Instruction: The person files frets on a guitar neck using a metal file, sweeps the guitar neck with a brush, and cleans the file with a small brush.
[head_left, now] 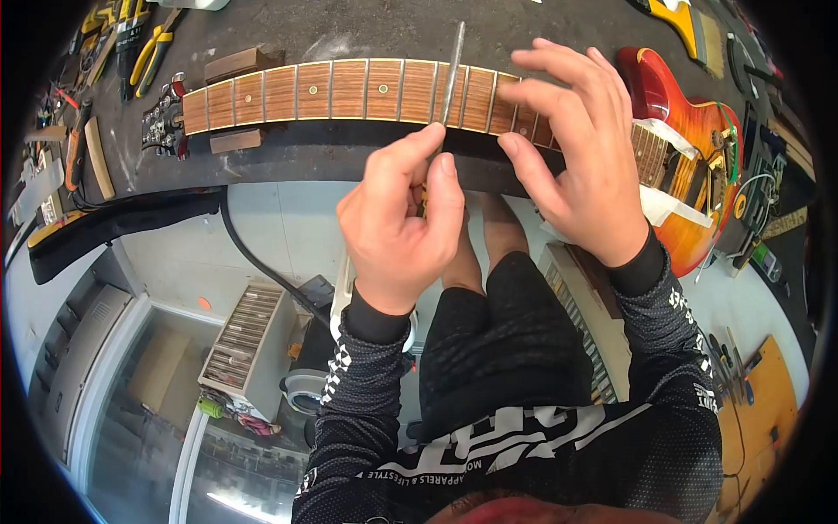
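Observation:
My left hand (397, 214) is closed around a slim metal file (453, 77). Its grey shaft points away from me and lies across the frets of a guitar neck (349, 90); a bit of yellow shows below my fingers, perhaps the handle. My right hand (580, 148) hovers over the higher frets with fingers spread and curved, holding nothing. Whether its fingertips touch the fretboard I cannot tell. The red-and-amber guitar body (690, 231) is at the right, with white tape (668, 208) beside the fretboard end. No strings show over the fretboard.
Wooden blocks (236, 140) sit beside the neck near the headstock (162, 122). Yellow-handled pliers (154, 54) and other tools lie at the left of the dark bench (288, 162). A yellow-handled brush (676, 22) is at the back right. Below stands a drawer unit (244, 341).

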